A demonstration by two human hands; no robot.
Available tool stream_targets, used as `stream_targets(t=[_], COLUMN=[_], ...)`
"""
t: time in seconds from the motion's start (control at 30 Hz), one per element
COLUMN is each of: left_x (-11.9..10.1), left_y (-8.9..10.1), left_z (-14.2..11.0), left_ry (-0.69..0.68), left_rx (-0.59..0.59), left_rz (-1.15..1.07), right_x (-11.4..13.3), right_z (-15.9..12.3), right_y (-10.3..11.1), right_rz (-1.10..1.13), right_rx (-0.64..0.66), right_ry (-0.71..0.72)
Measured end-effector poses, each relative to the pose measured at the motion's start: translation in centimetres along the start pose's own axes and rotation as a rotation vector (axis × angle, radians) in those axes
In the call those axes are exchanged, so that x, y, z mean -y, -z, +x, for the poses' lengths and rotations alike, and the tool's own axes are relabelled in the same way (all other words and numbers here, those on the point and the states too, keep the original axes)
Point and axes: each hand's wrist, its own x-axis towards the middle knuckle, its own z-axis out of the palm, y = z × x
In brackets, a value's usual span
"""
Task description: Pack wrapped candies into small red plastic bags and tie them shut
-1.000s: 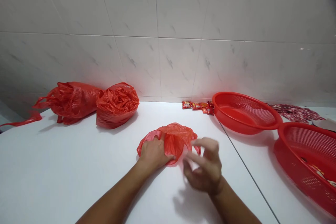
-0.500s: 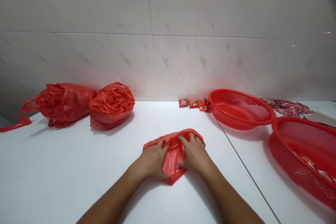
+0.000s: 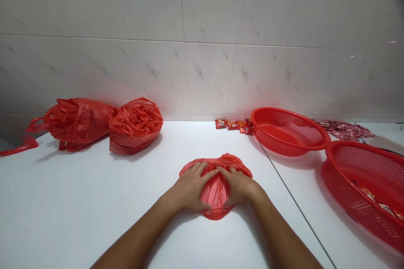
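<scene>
A thin red plastic bag (image 3: 217,197) lies low on the white table in front of me, its edge bunched into a rounded rim. On its left side rests my left hand (image 3: 192,185), palm down, thumb and fingers spread over the plastic. My right hand (image 3: 238,183) presses on the right side in the same way, fingers apart and partly sunk in the folds at the far edge. Between the two hands the bag's pinkish middle shows with creases. Some fingertips are hidden by the plastic.
Two stuffed red plastic bags, an upright one (image 3: 135,128) and one on its side (image 3: 85,124), stand by the tiled wall. Several small red packets (image 3: 232,125) lie beside a red basket (image 3: 287,151). A larger basket (image 3: 350,193) at right holds small items. Patterned cloth (image 3: 347,129) lies behind.
Both hands and the bag have shifted slightly right. The hands have turned inward, fingertips closer at the far rim, and the bag's outline has become rounder.
</scene>
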Motion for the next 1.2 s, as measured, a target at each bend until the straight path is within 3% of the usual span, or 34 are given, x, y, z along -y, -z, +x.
stream_targets(t=[0.1, 0.2, 0.37, 0.5, 0.57, 0.7, 0.77, 1.0, 1.1, 1.17, 1.2], left_x=[1.5, 2.3, 2.7, 3.2, 3.3, 3.6, 3.6, 1.0, 0.5, 0.9, 1.2], left_y=[0.2, 0.4, 0.0, 0.1, 0.3, 0.6, 0.7, 1.7, 1.5, 1.1, 0.9], left_z=[-0.3, -0.4, -0.3, -0.3, -0.3, -0.3, -0.3, -0.5, -1.3, -2.0, -2.3], left_ry=[0.174, 0.201, 0.194, 0.184, 0.193, 0.177, 0.14, 0.083, 0.08, 0.088, 0.101], left_rx=[0.107, 0.181, 0.239, 0.277, 0.299, 0.325, 0.309, 0.2, 0.209, 0.228, 0.227], left_rz=[-0.027, -0.054, -0.041, -0.06, -0.071, -0.081, -0.087, -0.035, -0.048, -0.107, -0.138], right_x=[-0.5, 0.0, 2.1, 3.0, 2.9, 1.7, 1.2, 1.3, 0.7, -0.9, -2.1], right_z=[-0.3, -1.3, -3.4, -3.8, -3.4, -2.0, -1.4, -2.1, -4.2, -6.7, -8.3], right_y=[0.3, 0.6, 1.6, 1.9, 1.5, 0.5, 0.5, 0.9, 0.1, -0.6, -0.9], right_rz=[-0.01, -0.057, -0.162, -0.127, -0.093, -0.094, -0.124, -0.185, -0.098, 0.086, 0.217], right_rx=[0.006, -0.009, -0.333, -0.486, -0.438, -0.095, 0.048, 0.139, 0.044, -0.139, -0.293], right_ry=[0.043, 0.073, 0.067, 0.316, 0.388, 0.031, -0.071, -0.143, -0.122, 0.01, 0.117])
